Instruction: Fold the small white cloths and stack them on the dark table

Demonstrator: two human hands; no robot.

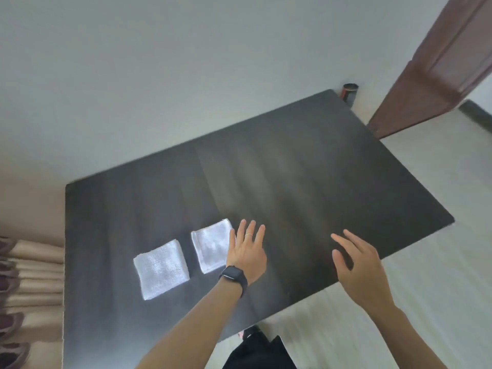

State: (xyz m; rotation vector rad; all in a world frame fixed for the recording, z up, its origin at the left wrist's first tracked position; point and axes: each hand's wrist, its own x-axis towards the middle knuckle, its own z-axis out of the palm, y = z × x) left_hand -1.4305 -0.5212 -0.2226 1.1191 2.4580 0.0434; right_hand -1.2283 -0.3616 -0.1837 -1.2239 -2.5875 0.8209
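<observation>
1. Neither hand grips anything. The left hand (246,251) is flat, palm down, fingers straight & spread. The right hand (356,265) has fingers loosely parted, nothing in it.
2. The left hand's little-finger edge sits at the right border of the far cloth (211,245). Touching or hovering can't be told, as the frame is blurred.
3. Far cloth & near cloth (161,269), both folded to small squares, lie side by side on the dark table (306,182) w/ a strip of bare top betw. them. They are not stacked.
4. Prob. reason for the layout: each square lies flat & separate so edges can be lined up before one goes on the other. Stacking looks like the step left, and no unfolded cloth is in view.
5. Pose: the left forearm reaches in diagonally from below, watch (233,274) on the wrist. The right hand is raised over the table's near-right edge, palm turned inward, well apart from both cloths.
6. Beyond: can (350,93) past the far corner, door (439,62) at right, shoes (10,315) at left.
</observation>
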